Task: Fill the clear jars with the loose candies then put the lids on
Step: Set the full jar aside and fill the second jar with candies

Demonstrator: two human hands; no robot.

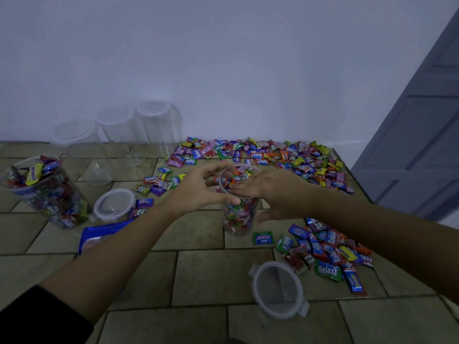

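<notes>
A clear jar (239, 219), partly filled with wrapped candies, stands open at the middle of the tiled surface. My left hand (198, 188) grips its upper rim from the left, thumb across the front. My right hand (270, 192) reaches over the rim with straight fingers dipping into the mouth; whether it holds candy is hidden. Loose candies (273, 155) lie in a wide heap behind the jar, and a smaller pile (327, 252) lies at the front right. A full jar (49, 192) stands open at the left. Two lids lie flat: one (114, 203) by the full jar, one (278, 289) near the front.
Three empty lidded clear jars (116, 130) stand along the back wall at the left. A blue candy bag (99, 234) lies under my left forearm. A grey door (422, 135) stands at the right beyond the surface's edge.
</notes>
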